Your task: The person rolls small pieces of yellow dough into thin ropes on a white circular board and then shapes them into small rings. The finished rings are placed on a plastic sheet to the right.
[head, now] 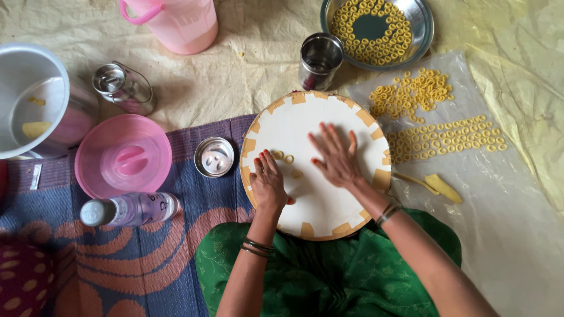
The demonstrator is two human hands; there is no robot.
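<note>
Down on the round white board (317,199), both hands work among small dough rings (283,157). The left hand (268,183) lies near the board's left edge, fingers pressed together, tips just beside two rings; a third piece sits between the hands. The right hand (336,157) rests flat at the middle, fingers slightly spread, holding nothing. To the right, a clear plastic sheet (499,205) carries rows of finished rings (446,138). Farther off stands a steel plate (424,23) of rings, with a steel cup (319,60) beside it.
</note>
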